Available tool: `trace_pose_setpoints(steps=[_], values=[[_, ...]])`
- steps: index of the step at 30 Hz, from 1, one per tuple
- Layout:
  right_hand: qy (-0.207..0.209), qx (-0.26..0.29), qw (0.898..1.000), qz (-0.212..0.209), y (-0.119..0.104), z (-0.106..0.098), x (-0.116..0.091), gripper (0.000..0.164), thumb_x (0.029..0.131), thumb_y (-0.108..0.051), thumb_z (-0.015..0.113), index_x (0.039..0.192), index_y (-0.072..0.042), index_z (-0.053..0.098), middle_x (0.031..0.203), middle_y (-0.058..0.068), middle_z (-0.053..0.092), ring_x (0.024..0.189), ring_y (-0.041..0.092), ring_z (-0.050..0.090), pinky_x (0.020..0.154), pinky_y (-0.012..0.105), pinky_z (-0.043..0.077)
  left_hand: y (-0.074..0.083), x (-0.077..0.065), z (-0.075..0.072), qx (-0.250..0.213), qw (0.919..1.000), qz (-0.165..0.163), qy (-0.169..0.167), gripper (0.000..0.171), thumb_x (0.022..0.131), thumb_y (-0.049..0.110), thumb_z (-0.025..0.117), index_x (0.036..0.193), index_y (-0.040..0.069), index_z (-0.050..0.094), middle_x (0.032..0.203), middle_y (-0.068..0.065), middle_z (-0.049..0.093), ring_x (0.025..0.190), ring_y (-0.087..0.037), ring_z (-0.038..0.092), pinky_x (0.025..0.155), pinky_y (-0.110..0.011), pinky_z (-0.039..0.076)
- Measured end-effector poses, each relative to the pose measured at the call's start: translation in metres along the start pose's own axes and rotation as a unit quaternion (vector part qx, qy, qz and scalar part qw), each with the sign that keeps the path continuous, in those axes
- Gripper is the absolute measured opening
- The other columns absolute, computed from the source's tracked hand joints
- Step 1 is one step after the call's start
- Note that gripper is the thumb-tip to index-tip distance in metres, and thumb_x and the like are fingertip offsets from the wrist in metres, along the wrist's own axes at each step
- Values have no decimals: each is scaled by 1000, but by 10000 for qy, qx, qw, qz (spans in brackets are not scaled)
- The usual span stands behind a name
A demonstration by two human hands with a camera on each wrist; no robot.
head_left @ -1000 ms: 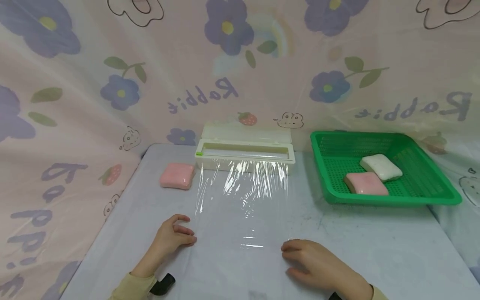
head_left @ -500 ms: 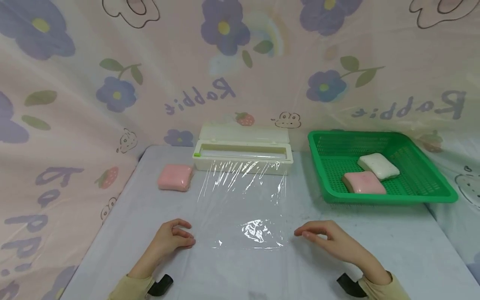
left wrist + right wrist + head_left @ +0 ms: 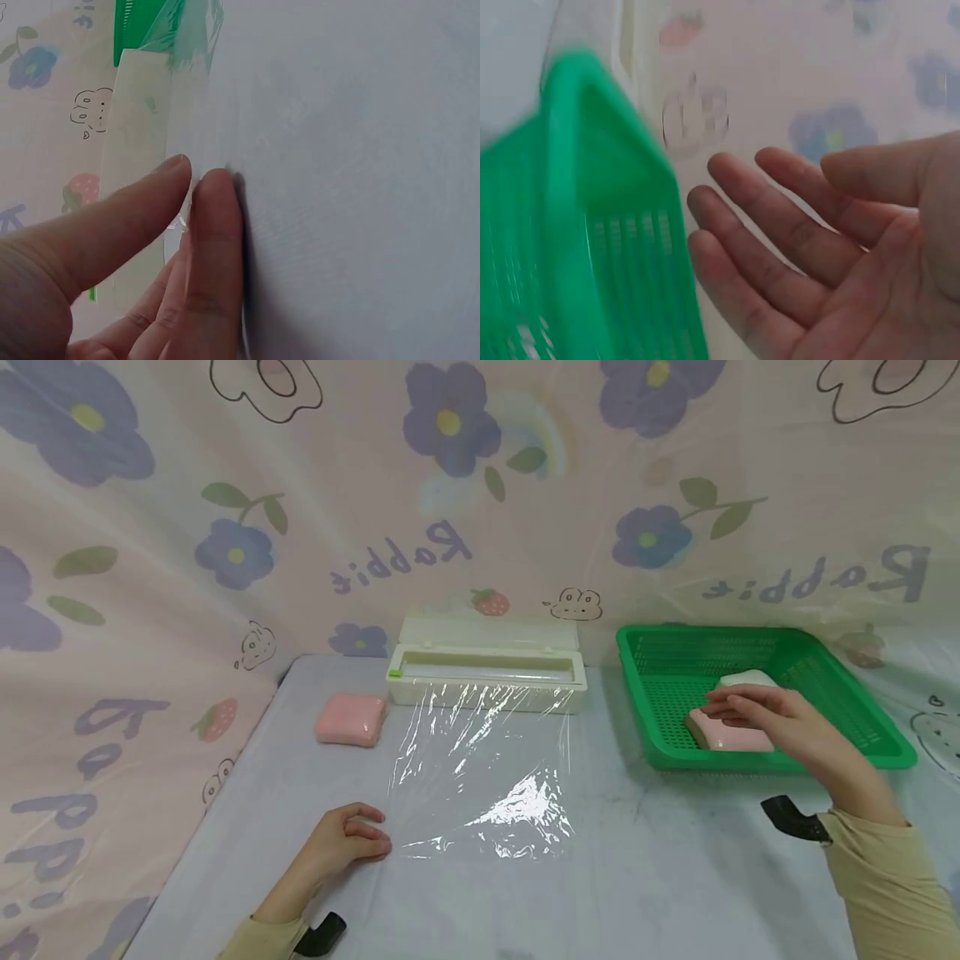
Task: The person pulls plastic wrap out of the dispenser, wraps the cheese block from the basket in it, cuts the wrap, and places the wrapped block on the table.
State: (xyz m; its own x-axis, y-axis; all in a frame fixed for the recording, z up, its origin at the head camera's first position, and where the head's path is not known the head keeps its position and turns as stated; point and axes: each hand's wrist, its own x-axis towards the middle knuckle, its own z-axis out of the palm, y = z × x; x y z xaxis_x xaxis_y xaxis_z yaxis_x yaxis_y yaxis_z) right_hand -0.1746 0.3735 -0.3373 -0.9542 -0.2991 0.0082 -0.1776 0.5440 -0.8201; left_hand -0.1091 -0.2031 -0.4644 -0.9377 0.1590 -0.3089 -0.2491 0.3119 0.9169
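My left hand (image 3: 337, 843) rests on the table by the left edge of a clear sheet of plastic wrap (image 3: 480, 777). Its thumb (image 3: 161, 180) and forefinger lie close together with a narrow gap between them in the left wrist view. The wrap runs forward from a white wrap dispenser (image 3: 487, 695) whose lid stands up. Over the green basket (image 3: 750, 761) hovers my right hand (image 3: 806, 727), fingers loosely extended and holding nothing. Beneath it sit a pink soap-like block (image 3: 727, 737) and a white block (image 3: 750, 677), both partly hidden by the hand.
Another pink block (image 3: 351, 720) lies left of the dispenser on the white-covered table (image 3: 660, 877). A patterned cloth (image 3: 517, 510) hangs behind and at the sides. In the right wrist view, the basket's rim (image 3: 559, 187) is close to the right fingertips.
My right hand has left the right edge of the wrap and moved right and forward over the basket. My left hand has stayed beside the sheet, whose glare has shifted.
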Motion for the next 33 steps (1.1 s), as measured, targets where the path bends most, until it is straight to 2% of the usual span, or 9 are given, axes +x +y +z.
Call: trace_pose_setpoints(steps=[6,8,13,16,19,23,26,30,33], values=[[-149,-203,9975,659,31,-41,13,45,106,-30,34,136,2,46,119,-1,62,104,5,59,81,18,51,-2,1,0,-171,9997,124,-85,43,76,-3,77,110,-13,53,81,-16,69,71,-22,68,66,-29,58],[-289,-231,9953,898,43,-50,18,49,106,-32,33,136,5,43,121,3,61,103,2,59,81,20,52,-3,2,0,-199,9996,169,-120,43,76,-4,77,110,-13,53,81,-17,69,71,-23,68,66,-29,58],[-637,-163,9857,1555,66,-60,35,60,106,-37,27,139,13,30,128,27,54,99,3,61,80,24,54,-5,3,-1,-203,9994,236,-149,43,75,-3,77,109,-13,53,81,-17,69,71,-21,68,66,-28,58],[-745,-49,9798,1856,75,-63,43,64,106,-37,25,140,17,25,131,35,47,100,10,63,82,27,55,-6,4,-1,-263,9992,260,-166,42,76,-5,76,109,-14,52,81,-18,69,70,-21,68,67,-29,58],[-814,-4,9751,2063,80,-66,49,66,106,-37,24,140,19,21,132,37,45,102,17,63,84,32,55,-6,4,-1,-325,9989,276,-178,42,76,-6,75,109,-15,52,80,-19,69,70,-21,69,67,-30,59],[-936,-29,9699,2249,88,-71,53,70,106,-39,25,139,21,18,132,37,44,103,19,62,88,36,54,-6,3,0,-416,9988,190,-145,42,75,-6,75,109,-15,51,80,-18,69,71,-23,68,68,-32,59],[-978,116,9643,2460,94,-74,53,72,105,-40,27,140,22,17,129,35,48,102,16,63,91,38,52,-6,3,0,-444,9988,148,-111,42,75,-7,76,109,-15,52,80,-17,69,71,-23,68,68,-33,59],[-968,322,9544,2806,104,-79,51,70,105,-37,30,139,23,17,116,22,62,96,13,65,90,38,52,-5,3,1,-411,9990,169,-82,41,75,-8,75,108,-14,53,80,-17,69,71,-24,68,67,-32,59],[-997,307,9503,2932,109,-83,49,68,105,-35,29,137,24,19,110,15,65,96,17,65,89,39,53,-4,3,1,-360,9992,167,-74,40,75,-8,75,108,-14,53,80,-17,69,72,-24,68,67,-32,59]])
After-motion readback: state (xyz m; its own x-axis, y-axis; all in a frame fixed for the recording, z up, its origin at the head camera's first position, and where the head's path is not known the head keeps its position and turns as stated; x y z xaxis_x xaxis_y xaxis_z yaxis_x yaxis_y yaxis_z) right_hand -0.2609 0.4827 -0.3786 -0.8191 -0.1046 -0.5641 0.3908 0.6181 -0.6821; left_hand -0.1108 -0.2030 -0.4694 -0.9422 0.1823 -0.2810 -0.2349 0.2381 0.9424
